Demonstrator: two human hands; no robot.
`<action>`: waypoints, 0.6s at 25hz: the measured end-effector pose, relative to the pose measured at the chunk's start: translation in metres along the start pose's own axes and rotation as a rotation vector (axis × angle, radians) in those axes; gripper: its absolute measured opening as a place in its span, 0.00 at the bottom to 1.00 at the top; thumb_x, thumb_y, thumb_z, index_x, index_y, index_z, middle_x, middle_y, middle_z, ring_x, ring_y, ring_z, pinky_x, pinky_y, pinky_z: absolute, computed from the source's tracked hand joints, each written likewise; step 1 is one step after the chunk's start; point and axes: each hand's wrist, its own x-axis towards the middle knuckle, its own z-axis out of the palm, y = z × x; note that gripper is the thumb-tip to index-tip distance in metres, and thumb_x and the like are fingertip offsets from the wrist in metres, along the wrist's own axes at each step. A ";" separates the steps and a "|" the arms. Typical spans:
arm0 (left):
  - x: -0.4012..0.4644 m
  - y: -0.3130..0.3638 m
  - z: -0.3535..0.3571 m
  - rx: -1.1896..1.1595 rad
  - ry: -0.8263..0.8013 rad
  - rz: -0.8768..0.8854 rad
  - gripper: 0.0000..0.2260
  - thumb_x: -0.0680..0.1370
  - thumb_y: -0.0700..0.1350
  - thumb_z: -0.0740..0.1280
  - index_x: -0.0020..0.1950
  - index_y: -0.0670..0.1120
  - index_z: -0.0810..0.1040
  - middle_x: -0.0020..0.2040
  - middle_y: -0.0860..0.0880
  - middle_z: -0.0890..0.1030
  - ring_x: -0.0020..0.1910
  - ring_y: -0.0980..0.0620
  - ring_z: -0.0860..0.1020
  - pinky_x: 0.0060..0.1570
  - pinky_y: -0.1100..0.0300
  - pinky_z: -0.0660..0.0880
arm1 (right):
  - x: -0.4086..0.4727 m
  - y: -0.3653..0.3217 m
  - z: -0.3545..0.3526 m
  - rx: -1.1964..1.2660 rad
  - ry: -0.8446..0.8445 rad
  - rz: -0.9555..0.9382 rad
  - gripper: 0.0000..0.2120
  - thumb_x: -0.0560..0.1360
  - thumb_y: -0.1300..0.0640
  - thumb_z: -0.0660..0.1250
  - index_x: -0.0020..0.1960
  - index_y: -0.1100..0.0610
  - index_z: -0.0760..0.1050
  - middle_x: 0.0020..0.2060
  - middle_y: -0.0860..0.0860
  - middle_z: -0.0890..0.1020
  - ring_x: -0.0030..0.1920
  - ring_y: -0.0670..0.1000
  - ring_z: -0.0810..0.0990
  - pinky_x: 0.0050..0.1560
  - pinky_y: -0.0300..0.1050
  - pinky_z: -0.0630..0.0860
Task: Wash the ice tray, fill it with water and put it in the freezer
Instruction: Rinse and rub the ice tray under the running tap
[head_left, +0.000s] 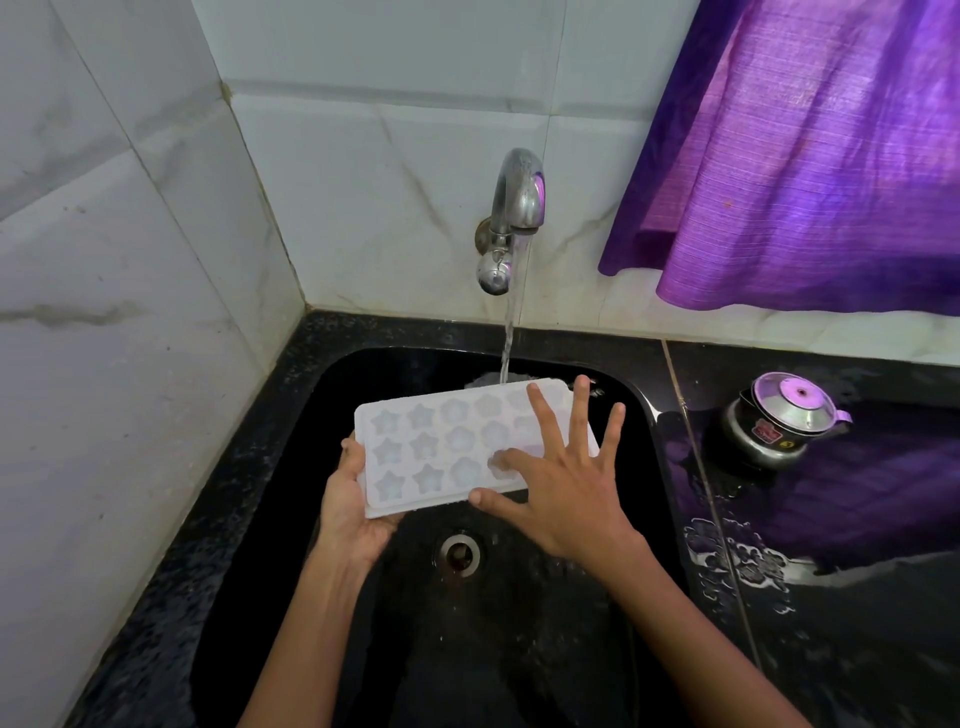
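A white ice tray (447, 447) with star and flower shaped cells is held level over the black sink (332, 395). My left hand (350, 506) grips its near left end from below, thumb on the rim. My right hand (558, 478) lies on the tray's right part with fingers spread and straight, the index fingertip in a cell. Water runs from the steel tap (514, 208) in a thin stream that lands at the tray's far edge.
The sink's drain (460, 553) lies below the tray. A small steel kettle (779, 421) stands on the wet black counter (831, 597) to the right. A purple curtain (810, 145) hangs above it. White tiled walls close the left and back.
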 end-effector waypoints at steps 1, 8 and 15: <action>0.000 -0.001 0.000 0.002 0.000 0.003 0.21 0.81 0.59 0.50 0.61 0.49 0.75 0.50 0.45 0.85 0.49 0.42 0.83 0.43 0.45 0.79 | -0.002 -0.002 0.000 -0.014 0.010 0.001 0.34 0.68 0.23 0.42 0.59 0.39 0.74 0.72 0.50 0.31 0.66 0.63 0.18 0.58 0.67 0.16; 0.006 -0.004 0.006 -0.011 -0.019 -0.025 0.22 0.81 0.59 0.49 0.60 0.48 0.76 0.53 0.43 0.84 0.52 0.41 0.82 0.47 0.44 0.78 | -0.002 0.006 -0.001 0.027 -0.016 0.022 0.34 0.68 0.23 0.41 0.63 0.37 0.70 0.70 0.50 0.28 0.65 0.62 0.16 0.57 0.66 0.15; 0.013 -0.009 0.015 0.038 -0.033 -0.040 0.22 0.81 0.58 0.51 0.68 0.48 0.71 0.60 0.42 0.80 0.56 0.40 0.80 0.47 0.43 0.77 | -0.006 0.010 -0.001 0.067 -0.041 0.022 0.32 0.70 0.24 0.44 0.60 0.40 0.73 0.70 0.48 0.28 0.65 0.61 0.15 0.56 0.64 0.14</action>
